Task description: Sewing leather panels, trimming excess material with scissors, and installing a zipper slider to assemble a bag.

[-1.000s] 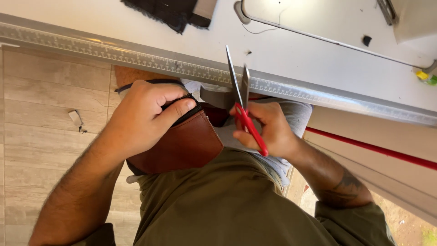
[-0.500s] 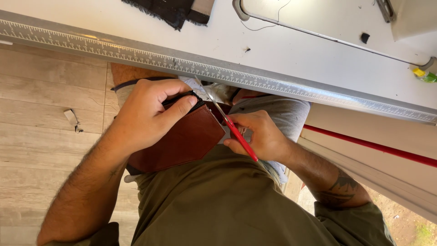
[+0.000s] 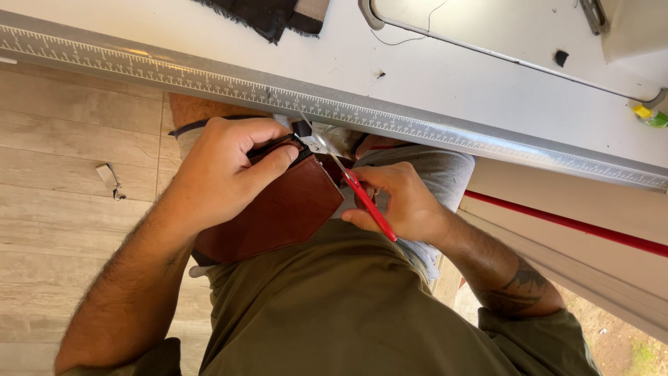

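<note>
Two hands work close together below the worktop [image 3: 417,76] edge. The left hand [image 3: 223,170] grips a brown leather piece [image 3: 278,212]. The right hand [image 3: 403,205] holds red scissors [image 3: 362,198] just beside it. The blades look nearly closed, I think, and could nick the left thumb.

On my lap, my left hand [image 3: 223,170] grips the leather piece [image 3: 278,212]; at three o'clock, my right hand [image 3: 407,205] holds scissors [image 3: 355,188]; the desk [image 3: 452,76] lies at twelve o'clock.
</note>
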